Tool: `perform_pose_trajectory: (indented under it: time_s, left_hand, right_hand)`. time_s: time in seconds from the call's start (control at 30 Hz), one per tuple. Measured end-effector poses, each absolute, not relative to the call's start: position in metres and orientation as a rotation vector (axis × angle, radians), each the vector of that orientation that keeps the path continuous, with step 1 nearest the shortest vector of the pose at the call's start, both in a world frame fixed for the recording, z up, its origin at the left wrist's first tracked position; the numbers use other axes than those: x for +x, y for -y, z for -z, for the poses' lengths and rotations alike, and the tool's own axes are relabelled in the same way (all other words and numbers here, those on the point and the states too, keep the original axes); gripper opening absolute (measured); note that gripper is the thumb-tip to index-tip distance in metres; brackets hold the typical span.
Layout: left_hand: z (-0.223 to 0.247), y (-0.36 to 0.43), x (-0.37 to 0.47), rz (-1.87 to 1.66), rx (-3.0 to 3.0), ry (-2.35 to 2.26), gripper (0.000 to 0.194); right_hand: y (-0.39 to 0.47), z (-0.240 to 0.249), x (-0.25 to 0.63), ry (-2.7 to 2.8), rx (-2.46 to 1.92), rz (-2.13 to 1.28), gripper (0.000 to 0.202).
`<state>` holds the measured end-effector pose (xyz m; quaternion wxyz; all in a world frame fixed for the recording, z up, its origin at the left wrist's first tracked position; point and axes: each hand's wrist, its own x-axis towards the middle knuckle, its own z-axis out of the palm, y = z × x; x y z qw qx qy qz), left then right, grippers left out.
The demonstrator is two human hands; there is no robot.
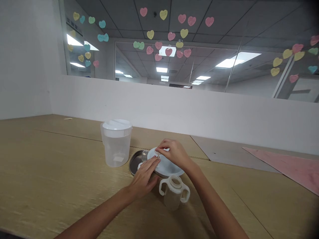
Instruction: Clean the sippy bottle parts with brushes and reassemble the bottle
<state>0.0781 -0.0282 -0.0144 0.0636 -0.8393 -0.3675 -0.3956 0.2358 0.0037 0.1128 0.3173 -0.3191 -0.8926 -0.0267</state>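
Observation:
My right hand (173, 153) is over a white plate (171, 171), thumb and fingertips pinched on a small whitish piece (157, 153) too small to name. My left hand (146, 176) reaches in from the left with its fingers stretched out, the tips close to that piece at the plate's left side. Under the plate's left part shows a dark metal tray (134, 162). A clear dome-shaped cap (144, 155) sits there, and a white part beside it is partly hidden by my left hand. Nearer me, a two-handled baby bottle (173, 196) stands upright, its top uncovered.
A translucent pitcher (117, 146) with a white lid stands left of the tray. A pink sheet (289, 166) lies at the right of the wooden table (62, 179). Behind rises a white wall (149, 106) below a window with heart-shaped notes.

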Motion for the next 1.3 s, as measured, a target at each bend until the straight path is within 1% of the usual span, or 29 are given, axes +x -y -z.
perform_pose_trajectory:
  time_s: [0.2, 0.37, 0.83, 1.1, 1.3]
  left_hand:
    - [0.015, 0.023, 0.075, 1.169, -2.557, 1.137, 0.053]
    - [0.016, 0.019, 0.075, 1.18, -2.571, 1.158, 0.05]
    - [0.024, 0.016, 0.078, 1.156, -2.553, 1.089, 0.054]
    - [0.023, 0.018, 0.082, 1.176, -2.571, 1.058, 0.055]
    - [0.026, 0.015, 0.081, 1.209, -2.592, 1.091, 0.048]
  right_hand:
    - [-0.002, -0.116, 0.237, 2.255, -0.898, 0.212, 0.019]
    - [0.004, -0.121, 0.241, 2.101, -0.841, 0.283, 0.02]
    - [0.019, -0.149, 0.257, 1.789, -0.728, 0.177, 0.024]
    - [0.021, -0.156, 0.269, 1.662, -0.776, 0.187, 0.026]
    - [0.023, -0.167, 0.293, 1.389, -0.786, 0.141, 0.028]
